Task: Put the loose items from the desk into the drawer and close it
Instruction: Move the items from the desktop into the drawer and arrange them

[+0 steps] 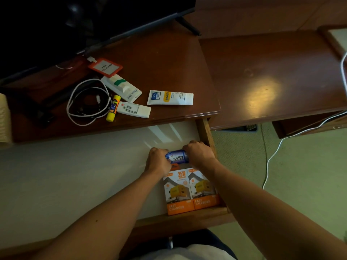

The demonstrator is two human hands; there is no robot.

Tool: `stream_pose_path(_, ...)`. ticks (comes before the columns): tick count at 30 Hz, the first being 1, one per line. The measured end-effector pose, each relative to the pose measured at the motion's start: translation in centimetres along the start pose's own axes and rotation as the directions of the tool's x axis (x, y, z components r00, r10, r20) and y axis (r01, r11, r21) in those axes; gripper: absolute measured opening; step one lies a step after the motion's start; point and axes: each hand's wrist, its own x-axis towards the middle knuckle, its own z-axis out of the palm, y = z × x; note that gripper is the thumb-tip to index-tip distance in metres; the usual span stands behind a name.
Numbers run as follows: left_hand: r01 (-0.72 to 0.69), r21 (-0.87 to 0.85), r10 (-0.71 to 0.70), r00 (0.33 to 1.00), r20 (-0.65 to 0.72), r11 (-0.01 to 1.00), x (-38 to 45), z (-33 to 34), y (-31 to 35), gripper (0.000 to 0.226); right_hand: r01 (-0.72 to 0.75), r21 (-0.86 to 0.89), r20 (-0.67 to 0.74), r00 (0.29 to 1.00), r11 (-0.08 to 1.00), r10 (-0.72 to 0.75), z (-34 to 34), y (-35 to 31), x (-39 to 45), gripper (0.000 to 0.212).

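The drawer (207, 136) is pulled open below the desk, with a pale liner. At its right end lie two orange charger boxes (189, 192). Just beyond them, a blue Lux soap bar (177, 156) is held between my left hand (158, 160) and my right hand (199, 153), low in the drawer. On the desk top (169, 59) lie a white cream tube (170, 97), a small white remote (133, 109), a yellow glue stick (113, 108), a white-and-green box (122, 87), coiled black and white cables (88, 102) and an orange badge holder (105, 67).
A dark TV (75, 21) on a stand fills the desk's back left. A lower wooden table (272, 76) adjoins on the right. A white cable (277, 147) trails over the green carpet. A pale ribbed object (4, 121) sits at the left edge.
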Motion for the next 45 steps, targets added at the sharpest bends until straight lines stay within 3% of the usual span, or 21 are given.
stream_pose_path(6, -0.001, -0.017, 0.001, 1.0, -0.004, 1.0, -0.4, -0.9, -0.3, 0.032, 0.0, 0.024, -0.012, 1.0, 1.0, 0.0, -0.3, -0.3, -0.5, 0.03)
stream_pose_path(11, 0.023, -0.05, -0.026, 0.999, -0.044, 0.998, -1.1, -3.1, -0.3, 0.046, 0.012, 0.033, -0.069, 0.998, 0.999, -0.009, -1.3, -1.1, -1.0, 0.035)
stream_pose_path(16, -0.033, -0.086, 0.023, 0.993, -0.117, 0.996, -2.4, -6.8, -0.6, 0.039, 0.063, 0.121, -0.191, 0.981, 0.991, -0.039, -3.8, -3.6, -1.2, 0.035)
stream_pose_path(21, -0.099, -0.137, 0.058, 0.96, -0.275, 0.986, -3.2, -11.5, -0.9, 0.03, 0.204, 0.227, -0.421, 0.902, 0.952, -0.093, -6.5, -6.3, -0.5, 0.028)
stream_pose_path(25, -0.113, -0.133, 0.053, 0.919, -0.39, 0.985, -2.3, -14.6, -0.3, 0.024, 0.254, 0.17, -0.594, 0.797, 0.952, -0.106, -9.4, -6.9, 0.5, 0.021)
stream_pose_path(29, 0.035, -0.097, -0.066, 0.939, -0.338, 0.995, 0.2, -15.5, 2.0, 0.047, 0.115, 0.119, -0.517, 0.855, 0.986, -0.037, -12.2, -6.5, 1.9, 0.055)
stream_pose_path(33, 0.19, 0.093, -0.162, 0.956, -0.244, 0.977, 1.8, -14.8, 4.0, 0.065, 0.01, 0.054, -0.359, 0.933, 0.999, 0.01, -13.2, -5.3, 3.9, 0.077)
stream_pose_path(39, 0.219, 0.11, -0.189, 0.954, -0.232, 0.97, 2.1, -14.6, 5.7, 0.05, 0.008, -0.039, -0.345, 0.938, 0.999, -0.021, -13.6, -4.7, 3.9, 0.065)
stream_pose_path(45, 0.203, 0.249, -0.156, 0.968, -0.195, 0.947, 2.0, -14.9, 6.4, 0.045, -0.006, 0.042, -0.344, 0.939, 0.999, 0.02, -13.7, -4.7, 3.2, 0.055)
